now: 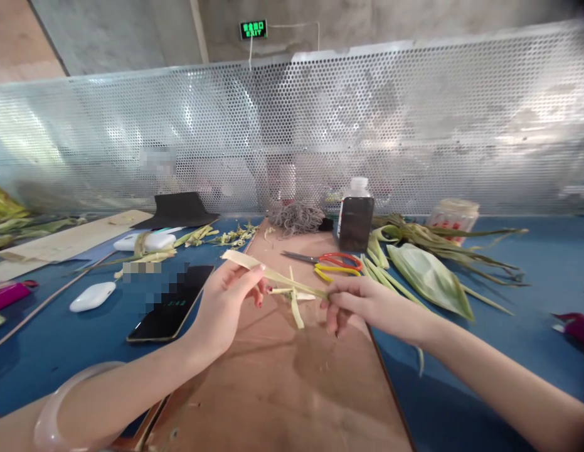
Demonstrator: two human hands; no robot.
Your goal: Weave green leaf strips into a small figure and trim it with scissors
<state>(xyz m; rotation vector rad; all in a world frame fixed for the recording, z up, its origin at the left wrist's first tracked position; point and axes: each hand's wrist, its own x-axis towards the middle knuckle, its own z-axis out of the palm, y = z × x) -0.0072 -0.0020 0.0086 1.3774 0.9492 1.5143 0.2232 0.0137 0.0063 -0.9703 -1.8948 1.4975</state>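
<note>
A pale leaf strip (282, 277) stretches between my two hands above the wooden board (282, 376). Its broad left end is pinched between the thumb and fingers of my left hand (230, 295). My right hand (350, 300) grips the narrow right end, with the thumb and forefinger together. Just beyond and below the strip, a small cross of pale leaf pieces (297, 309) shows over the board; whether it touches the strip I cannot tell. Scissors (327, 260) with red and yellow handles lie open behind my hands.
A dark-labelled bottle (355, 220) and a tangle of grey cord (297, 218) stand at the back. Green husk leaves (430, 279) and a glass jar (454, 216) are to the right. A phone (179, 301), a white case (93, 296) and leaf scraps (235, 236) lie left. Perforated metal (367, 113) closes the back.
</note>
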